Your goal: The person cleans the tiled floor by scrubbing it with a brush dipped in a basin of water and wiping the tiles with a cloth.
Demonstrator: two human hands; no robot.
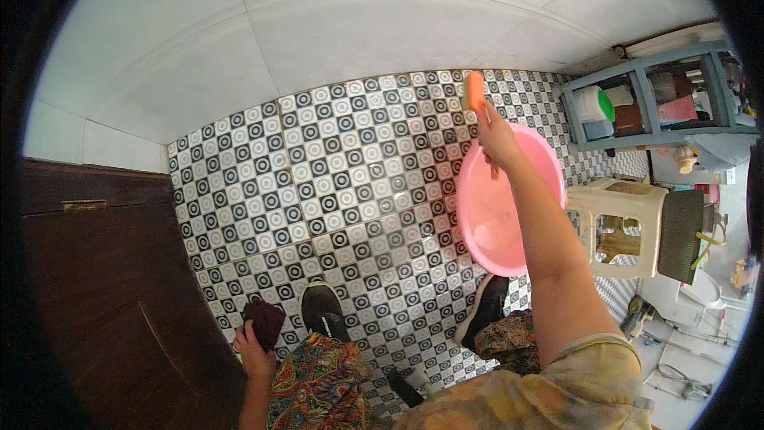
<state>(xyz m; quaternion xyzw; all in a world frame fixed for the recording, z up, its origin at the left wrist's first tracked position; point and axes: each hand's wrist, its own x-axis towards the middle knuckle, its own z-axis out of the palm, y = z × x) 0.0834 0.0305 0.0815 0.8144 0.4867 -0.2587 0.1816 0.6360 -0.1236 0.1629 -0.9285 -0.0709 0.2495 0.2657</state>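
Observation:
My right hand (498, 142) is closed around the handle of an orange brush (475, 91), its head pointing towards the wall, away from me. Beneath this hand and forearm a pink plastic basin (489, 215) stands on the patterned tile floor (358, 167). What looks like a little liquid lies in the basin. At the lower left, my left hand (256, 349) holds a dark maroon cloth (264, 322) beside my black shoe (323, 310). The bristles of the brush show only as a pale edge on its left side.
A dark wooden door (113, 292) borders the floor on the left, and a pale wall (382, 30) runs along the far side. To the right are a cream plastic stool (647, 209) and a blue-grey shelf rack (647, 95) holding containers. My other shoe (488, 310) is near the basin.

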